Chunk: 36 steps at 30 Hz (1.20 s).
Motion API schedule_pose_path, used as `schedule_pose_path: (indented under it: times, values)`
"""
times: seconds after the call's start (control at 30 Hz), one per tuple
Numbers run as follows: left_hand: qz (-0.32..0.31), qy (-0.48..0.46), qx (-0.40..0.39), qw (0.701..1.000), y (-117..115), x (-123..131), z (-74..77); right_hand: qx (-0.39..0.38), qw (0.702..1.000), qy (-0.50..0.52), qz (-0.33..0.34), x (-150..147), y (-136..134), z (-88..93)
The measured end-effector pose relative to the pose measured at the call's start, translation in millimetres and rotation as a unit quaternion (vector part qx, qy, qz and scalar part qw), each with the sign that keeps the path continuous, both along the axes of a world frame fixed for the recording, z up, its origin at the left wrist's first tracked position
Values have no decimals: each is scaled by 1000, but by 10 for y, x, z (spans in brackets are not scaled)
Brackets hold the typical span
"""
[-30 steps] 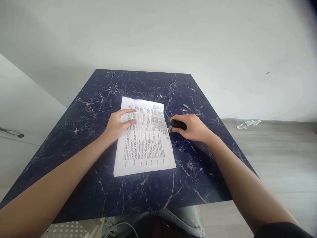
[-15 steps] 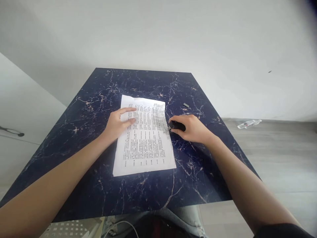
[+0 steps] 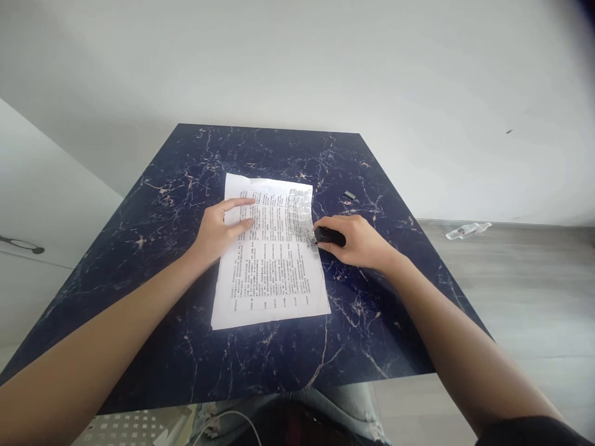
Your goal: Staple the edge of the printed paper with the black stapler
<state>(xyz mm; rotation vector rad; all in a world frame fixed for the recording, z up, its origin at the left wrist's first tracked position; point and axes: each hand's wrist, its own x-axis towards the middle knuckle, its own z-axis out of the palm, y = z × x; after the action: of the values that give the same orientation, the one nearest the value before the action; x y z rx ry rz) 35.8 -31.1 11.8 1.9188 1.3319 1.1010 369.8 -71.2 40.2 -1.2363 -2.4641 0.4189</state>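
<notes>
Printed sheets of paper [image 3: 274, 266] lie on the dark blue marbled table [image 3: 153, 347], their upper right part slightly curled. My left hand [image 3: 223, 226] rests on the left side of the sheets, thumb and index finger spread apart. At the right edge of the paper, my right hand [image 3: 356, 240] is wrapped round a small black stapler [image 3: 331, 236]. The front end of the stapler meets the paper's edge; its lower part is hidden by my fingers. Beyond that hand lies a short grey strip, seemingly staples [image 3: 349, 194].
A white wall [image 3: 297, 68] stands behind the table. On the grey floor [image 3: 511, 297] to the right is a clear plastic wrapper [image 3: 468, 230]. A white perforated basket [image 3: 123, 427] sits below the table's front left edge, near a white cable [image 3: 232, 413].
My right hand and the stapler have shifted slightly left, against the paper's edge. The top of the paper has moved a little. My left hand stays on the sheets.
</notes>
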Motion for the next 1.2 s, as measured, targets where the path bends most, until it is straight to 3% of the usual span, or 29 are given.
schedule_pose_path:
  times: [1.2]
  values:
    - [-3, 22, 17, 1000, -48, 43, 8, -12, 999, 31, -20, -148, -32, -103]
